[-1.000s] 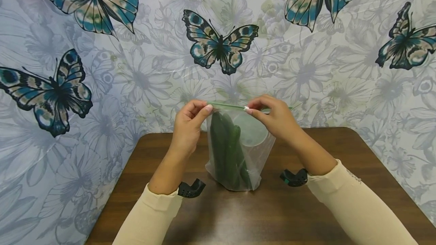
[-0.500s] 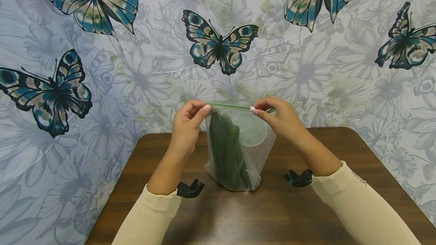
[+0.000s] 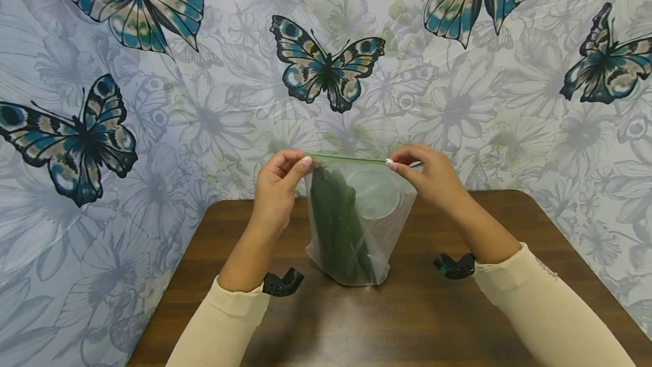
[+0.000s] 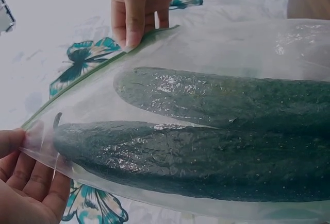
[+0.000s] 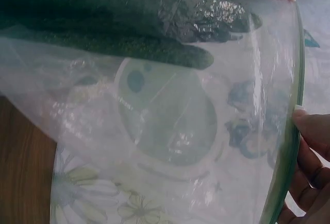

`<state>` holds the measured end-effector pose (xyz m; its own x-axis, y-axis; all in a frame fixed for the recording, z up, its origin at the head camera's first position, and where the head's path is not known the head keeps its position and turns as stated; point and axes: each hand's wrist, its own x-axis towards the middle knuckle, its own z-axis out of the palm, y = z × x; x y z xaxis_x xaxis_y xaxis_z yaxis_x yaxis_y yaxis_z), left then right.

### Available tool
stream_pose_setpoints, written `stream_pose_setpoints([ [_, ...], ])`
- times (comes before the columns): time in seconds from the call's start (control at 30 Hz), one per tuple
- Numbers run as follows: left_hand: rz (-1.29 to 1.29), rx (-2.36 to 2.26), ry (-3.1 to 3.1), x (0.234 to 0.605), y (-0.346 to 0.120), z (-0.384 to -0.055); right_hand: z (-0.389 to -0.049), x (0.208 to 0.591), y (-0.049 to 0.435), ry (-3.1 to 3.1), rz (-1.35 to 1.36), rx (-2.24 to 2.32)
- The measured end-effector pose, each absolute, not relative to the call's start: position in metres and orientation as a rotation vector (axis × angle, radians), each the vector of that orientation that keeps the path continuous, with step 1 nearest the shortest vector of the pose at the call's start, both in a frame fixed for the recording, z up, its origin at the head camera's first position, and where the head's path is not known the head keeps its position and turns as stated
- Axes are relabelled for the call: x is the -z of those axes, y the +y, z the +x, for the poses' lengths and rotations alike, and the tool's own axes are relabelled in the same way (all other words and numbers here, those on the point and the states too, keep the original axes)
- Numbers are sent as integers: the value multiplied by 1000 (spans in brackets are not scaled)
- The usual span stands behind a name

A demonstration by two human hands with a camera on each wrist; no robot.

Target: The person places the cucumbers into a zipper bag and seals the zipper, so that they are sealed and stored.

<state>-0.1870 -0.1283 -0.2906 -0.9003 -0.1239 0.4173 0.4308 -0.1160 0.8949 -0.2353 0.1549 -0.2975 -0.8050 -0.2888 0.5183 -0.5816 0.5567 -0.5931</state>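
Note:
A clear zip bag (image 3: 392,225) stands upright on the table with several dark green cucumbers (image 3: 338,225) inside, leaning to its left side. A pale round printed patch (image 3: 377,194) marks the bag's upper right. My left hand (image 3: 277,191) pinches the top left corner of the bag between thumb and fingers. Along the green zip strip (image 3: 346,158), near its right end, my right hand (image 3: 428,177) pinches a small white slider (image 3: 389,162). In the right wrist view the slider (image 5: 299,109) sits at the thumb tip on the green strip.
The brown wooden table (image 3: 224,327) ends at a wall covering (image 3: 214,106) with butterflies and flowers, close behind the bag. A black wrist camera mount (image 3: 283,282) sits at the left cuff, and another black mount (image 3: 455,266) at the right.
My right hand has moved to the right along the bag's top edge, and the white slider has travelled with it. My left hand stays at the left corner, shifted very slightly left.

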Motion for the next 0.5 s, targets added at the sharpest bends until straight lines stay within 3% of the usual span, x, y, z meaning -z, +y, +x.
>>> stream_pose_setpoints([
  [0.5,-356,2068,-1768,292,-134,-188,-239,306,181,-2459,615,-1070],
])
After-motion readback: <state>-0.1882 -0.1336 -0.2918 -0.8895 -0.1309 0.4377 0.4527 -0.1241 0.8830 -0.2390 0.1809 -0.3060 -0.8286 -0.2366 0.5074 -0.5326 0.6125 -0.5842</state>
